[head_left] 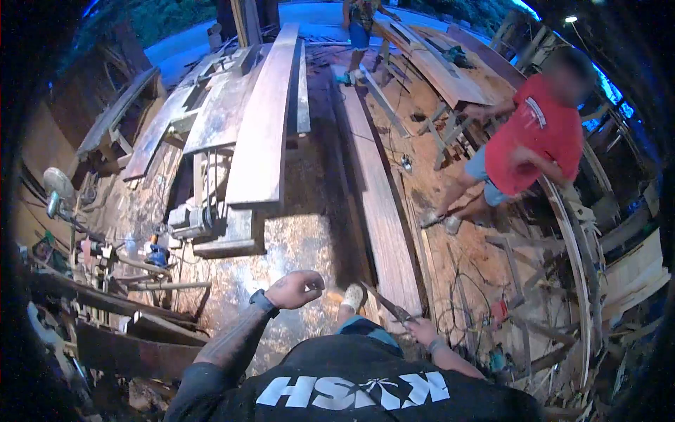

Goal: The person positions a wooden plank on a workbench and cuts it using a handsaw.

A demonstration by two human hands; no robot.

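Note:
My right hand (423, 330) is closed around the near end of a dark, tapered hand tool (388, 306) that narrows toward its far tip; its exact kind is hard to make out. The tool lies in view across the near end of a long wooden plank (376, 197) on my right. My left hand (297, 290) is raised in front of me with its fingers curled in, and I see nothing in it. A wristband sits on each wrist.
A long board (264, 126) rests on a machine table (218, 112) with a motor (191, 219) below. A person in a red shirt (534, 133) stands at right beside planks on trestles (436, 67); another person (360, 32) is farther back. Sawdust and cables (457, 302) cover the floor.

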